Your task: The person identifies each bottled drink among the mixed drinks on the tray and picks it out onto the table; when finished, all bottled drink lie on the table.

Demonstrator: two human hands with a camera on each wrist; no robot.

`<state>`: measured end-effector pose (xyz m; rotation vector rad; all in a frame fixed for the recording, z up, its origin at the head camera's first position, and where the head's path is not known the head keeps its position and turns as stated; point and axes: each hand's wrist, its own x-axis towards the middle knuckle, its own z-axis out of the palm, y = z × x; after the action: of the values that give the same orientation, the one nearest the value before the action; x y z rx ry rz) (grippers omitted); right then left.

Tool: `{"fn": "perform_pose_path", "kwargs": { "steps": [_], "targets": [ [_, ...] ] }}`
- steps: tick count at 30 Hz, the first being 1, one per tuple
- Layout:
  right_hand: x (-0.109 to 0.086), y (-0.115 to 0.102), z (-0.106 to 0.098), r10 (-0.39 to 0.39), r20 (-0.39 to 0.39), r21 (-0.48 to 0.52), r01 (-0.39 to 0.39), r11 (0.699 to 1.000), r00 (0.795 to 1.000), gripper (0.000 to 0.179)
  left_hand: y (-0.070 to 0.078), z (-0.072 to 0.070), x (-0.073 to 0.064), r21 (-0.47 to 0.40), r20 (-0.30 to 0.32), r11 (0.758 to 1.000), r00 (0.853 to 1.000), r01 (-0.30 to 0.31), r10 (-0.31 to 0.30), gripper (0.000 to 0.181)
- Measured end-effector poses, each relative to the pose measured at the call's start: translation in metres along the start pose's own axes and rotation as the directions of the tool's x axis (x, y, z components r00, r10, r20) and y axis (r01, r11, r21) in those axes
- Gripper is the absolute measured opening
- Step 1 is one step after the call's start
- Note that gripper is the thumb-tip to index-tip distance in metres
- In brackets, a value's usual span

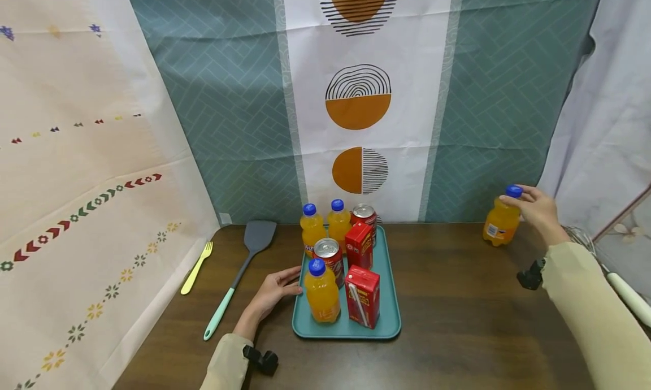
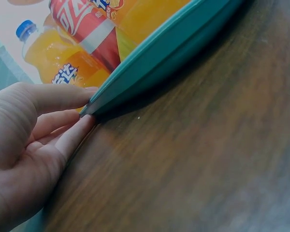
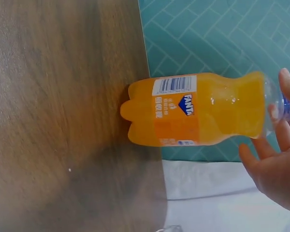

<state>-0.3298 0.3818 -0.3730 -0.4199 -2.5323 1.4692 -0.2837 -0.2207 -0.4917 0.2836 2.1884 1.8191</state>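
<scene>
My left hand (image 1: 275,293) pinches the left rim of a teal tray (image 1: 351,330); the left wrist view shows the thumb above the edge and fingertips against its side. Far to the right, my right hand (image 1: 537,208) holds an orange soda bottle (image 3: 174,111) by its neck and blue cap. This bottle is upright at the table's back edge. On the tray stand more orange soda bottles, the nearest one (image 1: 322,299) at the front left. Red soda cans, including one (image 1: 329,256) in the middle, and red drink cartons, one (image 1: 363,299) with a straw at the front right, share the tray.
Left of the tray lies a spatula (image 1: 235,278) with a grey blade and mint handle. A yellow fork (image 1: 197,268) rests by the left cloth. White cables (image 1: 582,237) and a white handle-like object (image 1: 628,297) lie beyond my right arm. Curtains hang behind the wooden table (image 1: 452,311).
</scene>
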Motion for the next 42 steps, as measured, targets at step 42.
{"fn": "perform_pose_path", "kwargs": {
  "steps": [42],
  "targets": [
    [-0.05,-0.125,0.094,-0.345,0.292,0.09,0.334,0.938,0.892,0.069,0.002,0.001,0.0,-0.005,0.011,1.0,1.0,-0.007,0.007,0.065]
  ]
}}
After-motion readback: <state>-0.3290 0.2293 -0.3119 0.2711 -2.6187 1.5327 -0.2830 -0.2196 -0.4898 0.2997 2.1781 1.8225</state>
